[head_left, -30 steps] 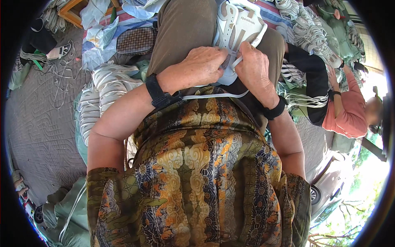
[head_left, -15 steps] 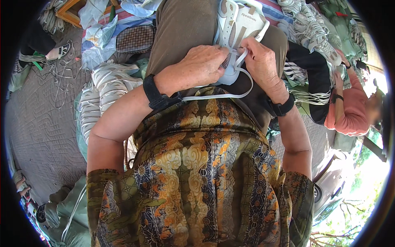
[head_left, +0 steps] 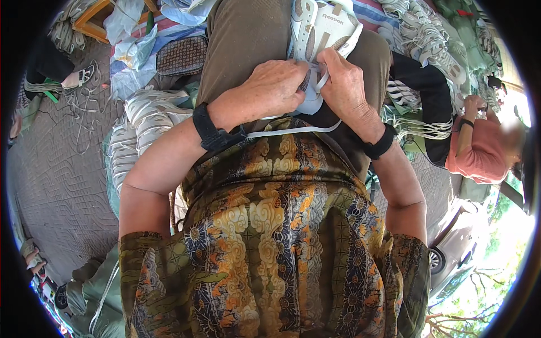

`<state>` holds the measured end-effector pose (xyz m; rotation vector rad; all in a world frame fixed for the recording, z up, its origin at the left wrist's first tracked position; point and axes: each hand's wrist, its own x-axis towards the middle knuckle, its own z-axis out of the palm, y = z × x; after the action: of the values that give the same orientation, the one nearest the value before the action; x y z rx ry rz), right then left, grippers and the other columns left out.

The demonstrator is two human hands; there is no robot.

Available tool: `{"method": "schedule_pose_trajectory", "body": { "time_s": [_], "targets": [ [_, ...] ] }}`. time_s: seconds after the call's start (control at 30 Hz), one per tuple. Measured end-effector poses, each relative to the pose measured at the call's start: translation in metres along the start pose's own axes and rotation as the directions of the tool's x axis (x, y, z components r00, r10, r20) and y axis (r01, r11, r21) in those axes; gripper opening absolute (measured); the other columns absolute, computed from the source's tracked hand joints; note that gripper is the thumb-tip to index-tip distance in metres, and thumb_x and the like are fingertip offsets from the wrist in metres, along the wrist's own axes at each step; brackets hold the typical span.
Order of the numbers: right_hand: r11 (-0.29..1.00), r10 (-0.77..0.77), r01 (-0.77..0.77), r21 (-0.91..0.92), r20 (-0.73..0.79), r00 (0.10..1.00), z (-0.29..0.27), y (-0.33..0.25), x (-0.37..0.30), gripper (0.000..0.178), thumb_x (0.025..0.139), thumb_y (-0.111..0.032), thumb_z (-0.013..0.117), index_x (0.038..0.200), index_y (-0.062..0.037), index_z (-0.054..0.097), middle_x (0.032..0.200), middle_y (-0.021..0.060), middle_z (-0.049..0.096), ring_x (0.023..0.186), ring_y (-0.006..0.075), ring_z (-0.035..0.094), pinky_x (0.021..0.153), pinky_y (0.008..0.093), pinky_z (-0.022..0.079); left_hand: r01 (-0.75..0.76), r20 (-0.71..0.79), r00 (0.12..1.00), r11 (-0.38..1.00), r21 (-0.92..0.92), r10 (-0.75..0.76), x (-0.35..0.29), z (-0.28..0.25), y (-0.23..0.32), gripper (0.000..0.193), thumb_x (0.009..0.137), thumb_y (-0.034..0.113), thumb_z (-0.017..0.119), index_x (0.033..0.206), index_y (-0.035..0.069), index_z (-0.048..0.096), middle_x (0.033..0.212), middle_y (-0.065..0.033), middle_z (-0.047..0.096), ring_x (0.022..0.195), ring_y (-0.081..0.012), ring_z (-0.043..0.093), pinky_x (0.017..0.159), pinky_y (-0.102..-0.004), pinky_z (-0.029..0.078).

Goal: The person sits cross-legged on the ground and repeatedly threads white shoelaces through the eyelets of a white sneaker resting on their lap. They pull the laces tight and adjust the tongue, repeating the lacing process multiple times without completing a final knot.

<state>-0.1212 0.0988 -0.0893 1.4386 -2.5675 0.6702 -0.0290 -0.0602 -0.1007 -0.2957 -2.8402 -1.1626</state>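
A white sneaker with beige and brown patches lies on my lap between my thighs, its tongue pointing away from me. My left hand is closed on the sneaker's left side, fingertips beside the lower eyelets; whether they also pinch lace is hidden. Over the throat of the shoe, my right hand is closed, thumb and forefinger pinching the flat white shoelace. A long run of that lace crosses my lap below both hands, from near my left wrist toward my right wrist.
Bundles of white laced shoe pieces stand at my left, with more heaped at the far right. A patterned dark cushion lies beyond my left thigh. At the right sits a person in a coral top. Loose laces trail on the paving.
The lace loop right of the sneaker has been drawn in, out of sight behind my right hand. That hand has shifted slightly left. At the right, the other person's reaching arm has pulled back.
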Motion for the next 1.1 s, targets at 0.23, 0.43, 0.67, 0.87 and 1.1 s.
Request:
{"method": "schedule_pose_trajectory", "body": {
  "time_s": [0.23, 0.43, 0.67, 0.87, 1.1],
  "targets": [
    [0.998, -0.053, 0.052, -0.024, -0.042, 0.998, 0.006, 0.002, 0.003, 0.024, 0.073, 0.002, 0.063, 0.092, -0.0052, 0.05, 0.078, 0.0167, 0.06, 0.074, 0.0384, 0.062, 0.062, 0.0432, 0.05, 0.04, 0.026, 0.999, 0.999, 0.021, -0.041, 0.003, 0.002, -0.002, 0.029, 0.078, 0.011, 0.058, 0.104, 0.0, 0.056, 0.092, -0.0222, 0.064, 0.089, -0.0415, 0.061, 0.079, -0.049, 0.049],
    [0.993, 0.078, -0.074, 0.097, -0.039, 0.996, 0.006, 0.004, 0.007, 0.024, 0.072, 0.004, 0.06, 0.092, -0.0047, 0.049, 0.077, 0.0174, 0.06, 0.072, 0.0388, 0.062, 0.062, 0.0444, 0.05, -0.016, -0.017, 1.0, 0.999, 0.029, 0.017, 0.001, 0.001, -0.003, 0.026, 0.076, 0.012, 0.06, 0.097, -0.004, 0.055, 0.088, -0.0239, 0.063, 0.085, -0.0422, 0.061, 0.077, -0.0496, 0.049],
    [0.998, -0.053, 0.056, -0.036, 0.07, 0.996, 0.003, -0.001, 0.013, 0.027, 0.072, 0.009, 0.052, 0.095, -0.0045, 0.048, 0.081, 0.0188, 0.062, 0.076, 0.0401, 0.063, 0.064, 0.0469, 0.049, -0.084, -0.067, 0.994, 0.995, 0.044, 0.087, 0.002, 0.004, -0.008, 0.022, 0.077, 0.012, 0.063, 0.089, -0.006, 0.056, 0.082, -0.0229, 0.064, 0.081, -0.0409, 0.063, 0.074, -0.0477, 0.05],
    [0.985, -0.002, 0.007, 0.17, -0.032, 0.999, 0.009, -0.002, 0.007, 0.019, 0.081, 0.005, 0.053, 0.097, -0.0044, 0.051, 0.076, 0.0168, 0.062, 0.073, 0.0377, 0.063, 0.061, 0.044, 0.049, 0.06, -0.303, 0.933, 0.914, -0.402, -0.195, 0.009, -0.001, -0.003, 0.013, 0.079, 0.008, 0.06, 0.089, -0.001, 0.06, 0.073, -0.0219, 0.063, 0.071, -0.04, 0.063, 0.064, -0.0441, 0.05],
    [0.98, 0.098, -0.102, 0.173, 0.031, 0.995, -0.019, 0.013, -0.01, 0.019, 0.086, -0.009, 0.065, 0.103, -0.0057, 0.056, 0.075, 0.0139, 0.064, 0.063, 0.026, 0.063, 0.059, 0.0362, 0.05, -0.059, -0.268, 0.963, 0.996, -0.073, 0.038, 0.023, -0.002, -0.012, 0.014, 0.08, 0.009, 0.061, 0.091, 0.001, 0.06, 0.072, -0.02, 0.063, 0.07, -0.0389, 0.063, 0.065, -0.0466, 0.05]
  ]
}}
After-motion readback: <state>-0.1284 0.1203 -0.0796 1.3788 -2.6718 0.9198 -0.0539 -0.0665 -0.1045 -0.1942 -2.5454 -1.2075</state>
